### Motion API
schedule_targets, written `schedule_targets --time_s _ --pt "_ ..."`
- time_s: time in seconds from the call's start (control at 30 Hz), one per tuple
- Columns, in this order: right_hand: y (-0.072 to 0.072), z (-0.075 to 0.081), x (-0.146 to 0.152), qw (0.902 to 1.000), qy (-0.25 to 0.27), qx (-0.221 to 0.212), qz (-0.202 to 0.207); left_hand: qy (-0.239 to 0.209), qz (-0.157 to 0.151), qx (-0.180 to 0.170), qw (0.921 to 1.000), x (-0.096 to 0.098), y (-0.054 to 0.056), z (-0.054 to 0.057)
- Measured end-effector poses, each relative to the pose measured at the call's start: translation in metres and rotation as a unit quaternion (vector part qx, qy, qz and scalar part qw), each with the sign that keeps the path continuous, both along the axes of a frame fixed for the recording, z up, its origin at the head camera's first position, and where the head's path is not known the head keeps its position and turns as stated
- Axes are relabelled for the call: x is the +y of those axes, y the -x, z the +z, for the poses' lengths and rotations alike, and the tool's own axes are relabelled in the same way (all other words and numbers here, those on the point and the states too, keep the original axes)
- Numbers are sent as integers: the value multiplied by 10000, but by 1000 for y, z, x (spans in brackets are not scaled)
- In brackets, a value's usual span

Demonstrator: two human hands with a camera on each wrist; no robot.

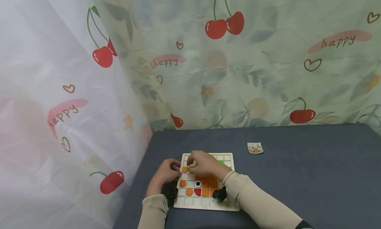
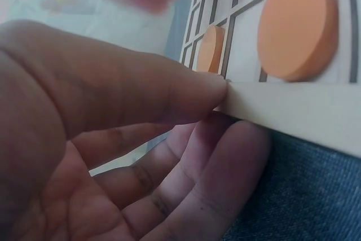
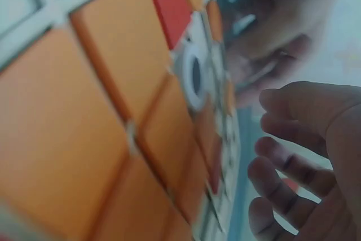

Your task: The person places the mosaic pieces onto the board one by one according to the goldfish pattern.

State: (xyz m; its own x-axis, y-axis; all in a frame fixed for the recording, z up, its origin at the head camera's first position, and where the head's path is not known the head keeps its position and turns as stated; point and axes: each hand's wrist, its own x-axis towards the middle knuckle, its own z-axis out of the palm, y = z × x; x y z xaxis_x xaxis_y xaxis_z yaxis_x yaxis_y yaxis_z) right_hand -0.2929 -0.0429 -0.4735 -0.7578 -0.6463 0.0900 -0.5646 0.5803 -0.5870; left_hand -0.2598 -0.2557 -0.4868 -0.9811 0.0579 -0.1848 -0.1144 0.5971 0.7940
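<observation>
A pale wooden grid board point(image 1: 205, 207) lies on the table, with orange square tiles point(image 1: 213, 184), a round eye piece point(image 1: 198, 184) and a red piece point(image 1: 197, 192) in its cells. Orange discs point(image 1: 183, 183) sit along its left side. My left hand point(image 1: 167, 171) pinches the board's left edge, thumb on the rim and fingers underneath, near an orange disc point(image 2: 298, 23) in the left wrist view. Over the upper left of the board hovers my right hand point(image 1: 205, 163), hiding some cells. Its fingers point(image 3: 273, 176) are loosely bent with nothing between them.
A small printed picture card point(image 1: 255, 148) lies on the dark tablecloth point(image 1: 297, 169) beyond the board, to the right. Green pieces point(image 1: 221, 161) show near the board's far right. Patterned curtains point(image 1: 253, 73) hang behind and to the left of the table.
</observation>
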Motion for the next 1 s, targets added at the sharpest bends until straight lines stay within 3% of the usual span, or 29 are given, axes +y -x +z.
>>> schedule_targets --time_s 0.17,0.43,0.77,1.0 --pt "-5 15 34 9997 230 35 11 -12 98 -22 9999 4 0 3" --pt "-27 34 113 9987 377 258 -236 132 179 35 9997 6 1 5" --pt "-52 34 215 9868 346 923 -1288 173 140 68 9997 10 -1 3" --pt "-54 45 254 9706 506 1375 -1908 208 199 107 9995 5 -4 1"
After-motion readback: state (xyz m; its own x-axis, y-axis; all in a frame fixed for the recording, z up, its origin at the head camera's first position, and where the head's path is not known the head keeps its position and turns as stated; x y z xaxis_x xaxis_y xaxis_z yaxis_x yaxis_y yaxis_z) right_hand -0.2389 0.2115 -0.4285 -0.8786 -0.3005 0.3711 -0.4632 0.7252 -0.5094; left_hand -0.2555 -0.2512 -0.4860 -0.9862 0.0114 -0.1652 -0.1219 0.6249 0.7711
